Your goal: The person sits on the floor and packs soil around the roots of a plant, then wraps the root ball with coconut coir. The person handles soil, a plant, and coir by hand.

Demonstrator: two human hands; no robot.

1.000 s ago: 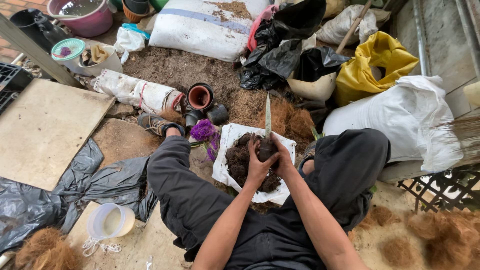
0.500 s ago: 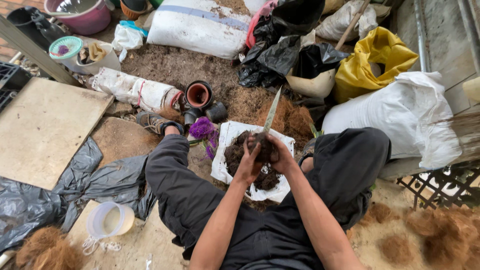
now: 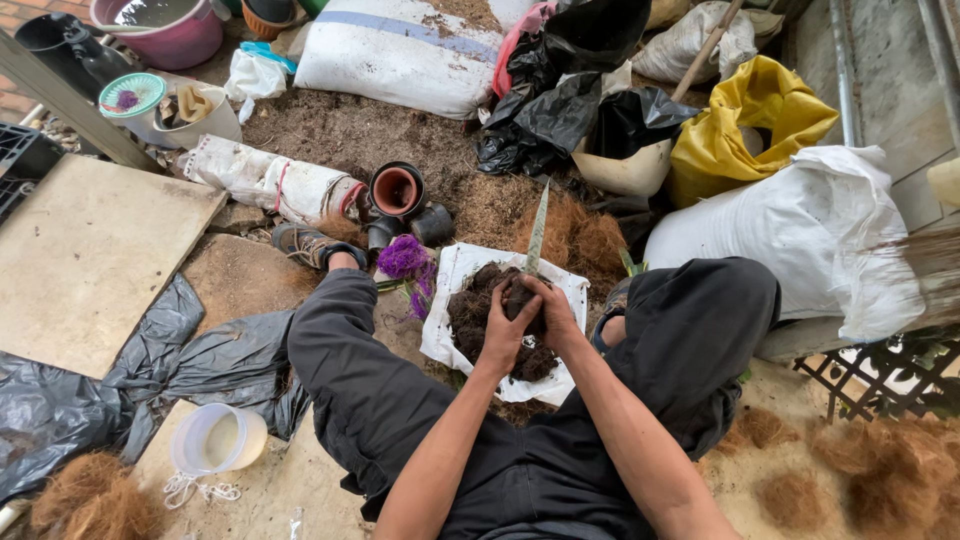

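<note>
We have both hands on a dark root ball [image 3: 500, 320] resting on a white sheet [image 3: 455, 275] between our knees. Left hand [image 3: 503, 335] cups its near side; right hand [image 3: 548, 310] grips the top where one long narrow leaf [image 3: 537, 232] stands up. Step looks like packing fibre round the roots (judged, not certain); next calls for firm, even pressure without snapping the leaf. Purple flowers [image 3: 405, 258], a terracotta pot [image 3: 396, 189] and small black pots [image 3: 410, 228] crowd the sheet's far-left edge.
</note>
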